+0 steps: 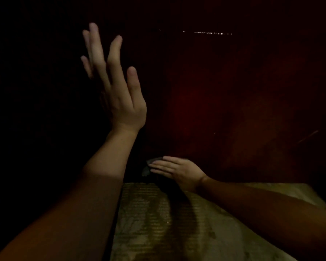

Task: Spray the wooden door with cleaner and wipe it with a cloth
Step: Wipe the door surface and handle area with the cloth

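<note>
Head view: a dim scene in which a person's two bare forearms reach forward toward a dark surface.
Door (233, 100): dark red-brown wood that fills the upper and right part of the view. Its face is mottled with lighter, streaky reddish patches, and its bottom edge meets the floor just behind the lower hand.
Glints (207, 32): a short level row of bright specks near the door's top right. It is too dark to tell what they are.
Left hand (119, 95): raised high, at the left edge of the door's lit part. The fingers are straight and slightly spread, pointing up, with the thumb on the right. The grip is released and it grasps nothing. Whether the palm touches the surface behind it cannot be told in the dark.
Right hand (179, 172): low, at the door's bottom edge. The fingers are straight and together, pointing left. The palm lies flat on the cloth and presses it, without curling round it.
Cloth (146, 168): dark grey, at the door's bottom edge. Only a small part shows past the right fingertips and above the fingers, and the rest is hidden under the hand.
Floor (158, 223): pale tan and ribbed, with darker blotches, in the lower middle between the forearms. A dark shadow lies on it below the right hand.
Left side: black, with no detail to be made out.
</note>
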Demonstrator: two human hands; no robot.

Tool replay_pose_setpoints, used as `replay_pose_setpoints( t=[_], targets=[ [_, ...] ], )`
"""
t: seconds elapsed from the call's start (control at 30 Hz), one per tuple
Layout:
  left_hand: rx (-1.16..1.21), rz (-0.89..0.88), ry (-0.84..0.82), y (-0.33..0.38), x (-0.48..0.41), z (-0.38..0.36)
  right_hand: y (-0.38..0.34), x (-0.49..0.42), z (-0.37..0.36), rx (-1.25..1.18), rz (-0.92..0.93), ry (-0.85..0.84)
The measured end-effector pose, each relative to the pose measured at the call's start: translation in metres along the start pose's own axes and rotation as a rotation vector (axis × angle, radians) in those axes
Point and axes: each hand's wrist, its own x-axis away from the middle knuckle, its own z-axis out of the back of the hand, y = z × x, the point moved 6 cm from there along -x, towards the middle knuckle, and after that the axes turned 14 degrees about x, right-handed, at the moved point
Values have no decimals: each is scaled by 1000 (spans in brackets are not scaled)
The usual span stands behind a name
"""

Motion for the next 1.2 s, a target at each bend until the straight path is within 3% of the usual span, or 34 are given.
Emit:
replay_pose_setpoints(
  t=[0.1, 0.27, 0.37, 0.43, 0.6, 0.73, 0.9, 1.1, 1.2],
  targets=[
    [-9, 18, 6, -1, 1, 1, 41, 8, 19, -6, -92, 84],
    [9, 22, 19, 3, -1, -3, 193, 47, 87, -106, -598, 276],
    [-16, 26, 35, 4, 0, -5, 216, 60, 92, -74, -743, 321],
    [-35, 22, 26, 4, 0, -4, 180, 51, 73, -56, -659, 319],
    [-126, -3, -119, 4, 22, -12, 2, 37, -31, 116, -158, 148],
    [-171, -12, -270, 2, 55, -21, -26, 46, -58, 30, -62, 74],
    [-189, -69, -380, 13, 74, -47, 75, 105, -32, 17, -239, 201],
    [-157, -116, -371, 42, 75, -83, 261, 179, 30, 88, -721, 289],
    [-127, -147, -374, 57, 79, -95, 291, 202, 34, 109, -894, 292]
  ],
)
